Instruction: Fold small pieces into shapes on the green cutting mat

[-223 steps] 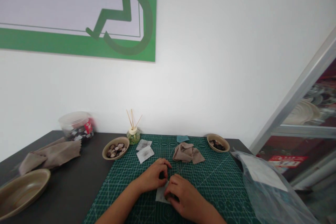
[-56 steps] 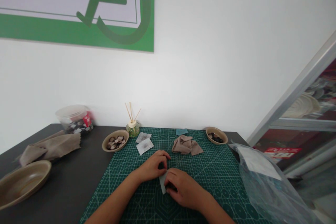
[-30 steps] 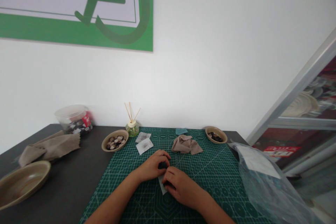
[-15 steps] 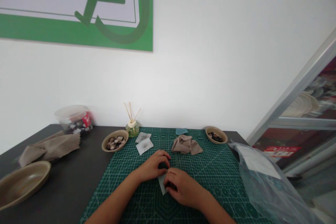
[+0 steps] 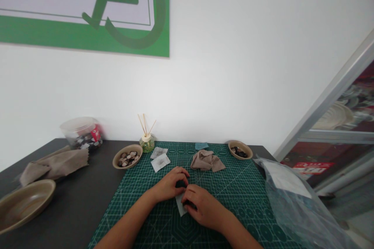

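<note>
A small whitish, flat packet or piece of paper [image 5: 180,205] lies slanted on the green cutting mat [image 5: 140,218], partly covered by my fingers. My left hand [image 5: 172,183] pinches its far end, thumb and fingers curled together. On its right side my right hand [image 5: 201,207] is closed, with bent fingertips pressed to it. What lies beneath the fingertips is hidden. Farther back on the mat are two white squares with grey smudges [image 5: 160,162], one overlapping the other, and a crumpled beige cloth [image 5: 206,160].
Oval bowls of small stones stand at the back left [image 5: 115,162] and back right [image 5: 249,153]. A reed diffuser [image 5: 147,143] and a lidded plastic tub [image 5: 80,132] stand near the wall. At left are another bowl [image 5: 46,186] and cloth [image 5: 58,163]; a plastic bag [image 5: 289,202] lies right.
My right hand has shifted very slightly up along the whitish piece. My left hand keeps its pinch, and the other things stay put.
</note>
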`<state>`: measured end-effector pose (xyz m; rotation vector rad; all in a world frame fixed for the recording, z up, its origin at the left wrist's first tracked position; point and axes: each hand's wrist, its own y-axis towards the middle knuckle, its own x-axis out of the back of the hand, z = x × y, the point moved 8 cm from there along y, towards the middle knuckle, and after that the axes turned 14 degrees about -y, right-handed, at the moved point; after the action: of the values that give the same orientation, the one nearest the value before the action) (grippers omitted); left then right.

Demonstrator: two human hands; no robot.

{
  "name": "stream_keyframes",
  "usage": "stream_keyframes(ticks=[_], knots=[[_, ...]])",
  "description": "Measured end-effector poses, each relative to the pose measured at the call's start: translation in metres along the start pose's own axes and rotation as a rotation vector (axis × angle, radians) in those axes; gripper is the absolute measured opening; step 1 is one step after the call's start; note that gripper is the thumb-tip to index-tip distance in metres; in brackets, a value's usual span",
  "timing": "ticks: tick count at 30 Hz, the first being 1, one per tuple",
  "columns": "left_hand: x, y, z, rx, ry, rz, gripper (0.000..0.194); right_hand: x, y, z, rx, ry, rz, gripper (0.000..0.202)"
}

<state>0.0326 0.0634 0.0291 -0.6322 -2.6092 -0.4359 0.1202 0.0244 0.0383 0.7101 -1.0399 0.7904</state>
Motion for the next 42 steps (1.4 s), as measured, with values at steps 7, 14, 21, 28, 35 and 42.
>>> stream_keyframes(ticks=[7, 14, 21, 28, 35, 42], knots=[[-0.0001, -0.0006, -0.0008, 0.000, -0.003, 0.002, 0.020, 0.0002, -0.0010, 0.0043, 0.031, -0.016, 0.016, 0.018], [-0.0001, -0.0005, -0.0008, 0.004, -0.004, 0.003, 0.015, -0.0047, 0.0016, 0.0056, 0.007, -0.008, 0.026, 0.016], [0.0001, -0.0003, -0.0024, 0.003, -0.003, 0.001, 0.017, -0.0031, 0.0003, 0.0044, 0.028, -0.003, -0.006, 0.015], [0.0001, -0.0005, -0.0016, 0.002, -0.006, 0.005, 0.017, -0.0044, 0.0000, 0.0051, 0.049, -0.042, 0.013, 0.014], [0.0002, -0.0006, -0.0014, 0.002, -0.008, 0.000, 0.017, -0.0029, 0.0002, 0.0055, 0.041, -0.030, -0.011, 0.014], [-0.0001, -0.0002, 0.0006, 0.006, -0.011, -0.001, 0.017, -0.0042, 0.0000, 0.0042, 0.034, -0.035, -0.008, 0.013]])
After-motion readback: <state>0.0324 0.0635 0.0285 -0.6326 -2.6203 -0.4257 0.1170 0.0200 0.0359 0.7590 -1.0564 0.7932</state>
